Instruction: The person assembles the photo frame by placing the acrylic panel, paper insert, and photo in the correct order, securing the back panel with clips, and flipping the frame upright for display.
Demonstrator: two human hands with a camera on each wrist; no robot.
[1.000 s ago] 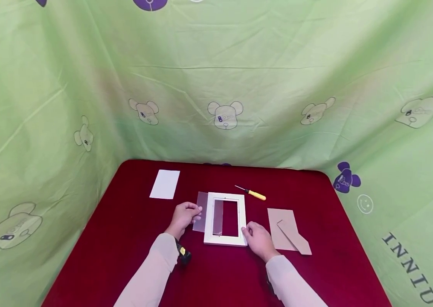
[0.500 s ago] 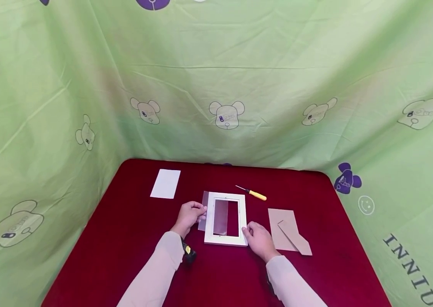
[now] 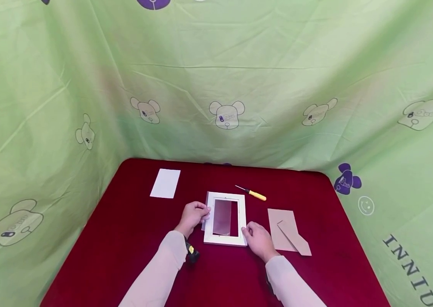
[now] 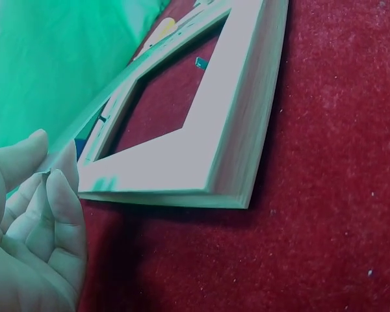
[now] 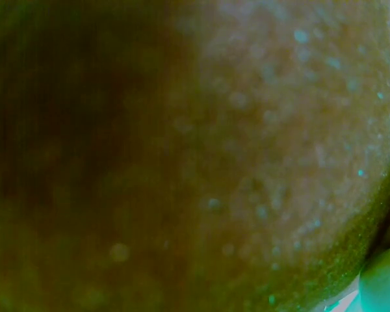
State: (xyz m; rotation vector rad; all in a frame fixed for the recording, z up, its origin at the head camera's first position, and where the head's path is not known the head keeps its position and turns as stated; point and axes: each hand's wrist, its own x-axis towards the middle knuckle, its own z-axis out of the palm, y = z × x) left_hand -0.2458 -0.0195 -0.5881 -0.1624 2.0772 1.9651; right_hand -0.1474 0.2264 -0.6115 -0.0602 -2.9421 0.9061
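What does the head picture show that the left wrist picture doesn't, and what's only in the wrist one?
Only the head view plainly shows the white card, the brown backing board, the right hand and the cartoon animal faces.

Only the left wrist view shows the fine lines along the side of the picture frame.

Both show that frame, the left hand pinching the clear sheet, the red table and the green cloth.
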